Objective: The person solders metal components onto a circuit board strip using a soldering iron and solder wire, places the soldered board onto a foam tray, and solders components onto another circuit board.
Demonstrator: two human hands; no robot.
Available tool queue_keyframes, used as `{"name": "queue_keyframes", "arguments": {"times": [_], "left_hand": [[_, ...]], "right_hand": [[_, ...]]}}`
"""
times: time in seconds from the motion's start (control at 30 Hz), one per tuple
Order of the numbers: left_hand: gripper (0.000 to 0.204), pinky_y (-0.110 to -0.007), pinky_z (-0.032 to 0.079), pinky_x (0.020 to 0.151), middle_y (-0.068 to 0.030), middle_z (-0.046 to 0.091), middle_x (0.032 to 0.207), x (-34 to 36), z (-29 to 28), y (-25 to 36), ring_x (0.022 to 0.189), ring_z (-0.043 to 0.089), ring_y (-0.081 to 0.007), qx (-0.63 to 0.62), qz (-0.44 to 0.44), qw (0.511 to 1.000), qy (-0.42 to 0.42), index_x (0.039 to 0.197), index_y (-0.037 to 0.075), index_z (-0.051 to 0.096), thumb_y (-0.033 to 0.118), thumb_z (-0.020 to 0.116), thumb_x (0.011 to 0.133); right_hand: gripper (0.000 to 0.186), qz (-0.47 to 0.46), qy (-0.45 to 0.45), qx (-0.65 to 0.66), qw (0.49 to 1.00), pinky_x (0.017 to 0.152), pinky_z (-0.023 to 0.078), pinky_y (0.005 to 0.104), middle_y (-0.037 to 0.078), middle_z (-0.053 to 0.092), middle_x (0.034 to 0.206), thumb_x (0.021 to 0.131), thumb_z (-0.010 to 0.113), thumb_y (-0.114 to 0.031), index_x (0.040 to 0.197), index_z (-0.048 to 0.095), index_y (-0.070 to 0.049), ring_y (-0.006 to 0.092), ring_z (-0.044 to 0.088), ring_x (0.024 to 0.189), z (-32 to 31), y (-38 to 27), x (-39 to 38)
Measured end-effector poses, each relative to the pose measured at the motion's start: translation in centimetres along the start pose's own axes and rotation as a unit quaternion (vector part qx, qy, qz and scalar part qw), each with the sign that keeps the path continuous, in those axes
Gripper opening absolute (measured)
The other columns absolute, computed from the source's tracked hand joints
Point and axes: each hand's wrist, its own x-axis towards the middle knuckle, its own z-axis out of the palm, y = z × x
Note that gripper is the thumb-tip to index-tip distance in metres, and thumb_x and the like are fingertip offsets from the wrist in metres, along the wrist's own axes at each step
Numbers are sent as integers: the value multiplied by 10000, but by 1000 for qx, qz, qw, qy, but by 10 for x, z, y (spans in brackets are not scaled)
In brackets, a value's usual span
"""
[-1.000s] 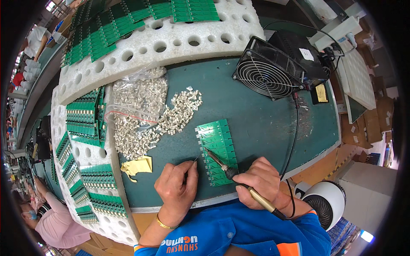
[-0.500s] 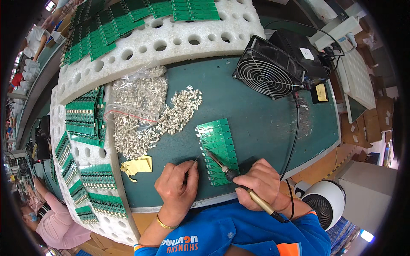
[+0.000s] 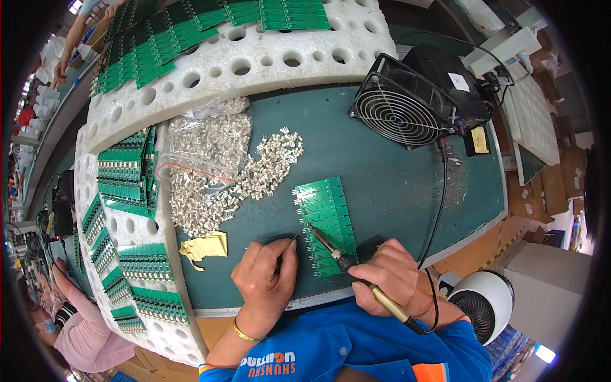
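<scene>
A green circuit board panel (image 3: pixel 328 210) lies on the dark green table in front of me, with small white connectors along its left edge. My right hand (image 3: pixel 387 275) grips a soldering iron (image 3: pixel 393 304) by its handle. The iron's tip touches or hovers just over the panel near that left edge; I cannot tell which. My left hand (image 3: pixel 266 270) is closed in a pinch left of the panel. A thin strand, like solder wire (image 3: pixel 294 237), pokes from its fingertips toward the connector row. The rest of the strand is hidden in the fist.
Loose white connectors (image 3: pixel 270 162) spill from a clear plastic bag (image 3: pixel 207 137) at the left. Nearby lies crumpled yellow paper (image 3: pixel 205 248). White foam trays (image 3: pixel 213 67) hold stacked green boards at the back and left. A black fan (image 3: pixel 398 108) stands far right, by the iron's cable (image 3: pixel 439 210).
Both hands and the soldering iron hold nearly the same place over the panel. The whole view has shifted very slightly. A co-worker's arm at the far upper left has moved.
</scene>
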Motion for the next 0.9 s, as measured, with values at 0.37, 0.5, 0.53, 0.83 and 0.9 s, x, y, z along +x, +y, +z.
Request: {"name": "queue_keyframes", "arguments": {"times": [0.37,0.5,0.53,0.83,0.9], "left_hand": [[137,-289,350,432,-40,514,635,-2,-8,2,464,450,-124,-13,-59,998,-8,799,36,636,-10,764,788],[137,-290,351,431,-43,523,639,-7,-8,1,463,454,-128,-24,-58,998,-8,797,36,634,-14,761,786],[141,-290,354,432,-45,530,643,-7,-8,2,464,460,-132,-20,-50,999,-10,793,37,632,-13,764,783],[150,-290,377,440,-48,553,650,-8,-7,3,483,492,-150,-12,-14,1000,-11,789,43,634,-17,770,774],[150,-292,382,442,-48,556,651,-8,-6,4,488,496,-152,-12,-16,1000,-12,787,44,634,-17,770,773]], "right_hand": [[299,-5,15,2,1000,547,395,334,53,597,630,648,729,-24,938,659,-34,214,531,523,-4,3,2],[299,-2,9,12,1000,542,389,336,54,596,630,656,724,-21,946,654,-33,216,529,521,-5,2,2],[297,0,5,15,1000,541,388,336,55,595,630,657,724,-22,946,654,-33,216,528,521,-5,1,2],[283,10,2,29,1000,546,389,337,60,595,623,661,721,-11,936,660,-36,218,526,511,-6,0,-3],[282,8,5,28,1000,547,389,337,60,595,623,660,722,-10,934,660,-36,218,527,512,-5,0,-2]]}}
